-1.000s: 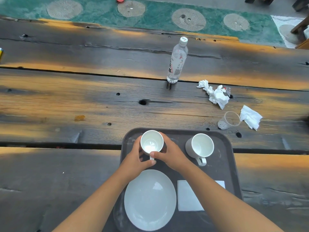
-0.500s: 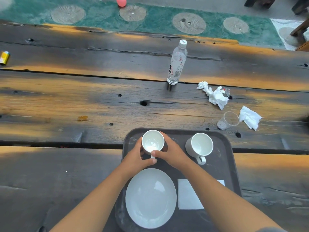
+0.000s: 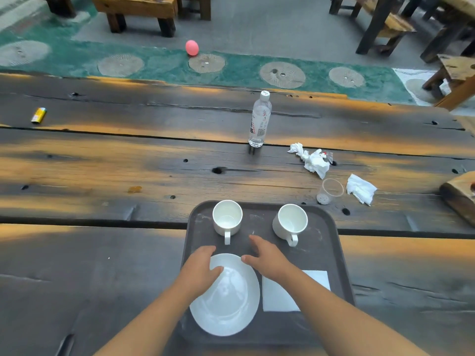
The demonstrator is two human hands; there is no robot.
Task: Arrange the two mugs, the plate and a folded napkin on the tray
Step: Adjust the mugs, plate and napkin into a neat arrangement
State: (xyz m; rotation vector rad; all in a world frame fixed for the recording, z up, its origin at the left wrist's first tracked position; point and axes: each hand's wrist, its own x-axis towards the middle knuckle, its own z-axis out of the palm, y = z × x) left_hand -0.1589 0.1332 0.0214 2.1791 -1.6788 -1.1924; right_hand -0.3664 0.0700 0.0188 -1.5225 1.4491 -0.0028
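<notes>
A dark grey tray lies on the wooden table in front of me. Two white mugs stand upright at its far side, the left mug and the right mug, both with handles pointing toward me. A white oval plate lies at the near left of the tray, and a folded white napkin lies flat to its right. My left hand hovers over the plate's far left rim, fingers apart, holding nothing. My right hand is between the plate and the mugs, open, its forearm covering part of the napkin.
A clear water bottle stands beyond the tray. Crumpled tissues, a tipped clear plastic cup and another tissue lie at the right. A yellow lighter lies far left. A wooden block sits at the right edge.
Both hands have let go of the left mug and drawn back toward me, over the plate's far rim. The view has tilted up, showing more floor and benches.
</notes>
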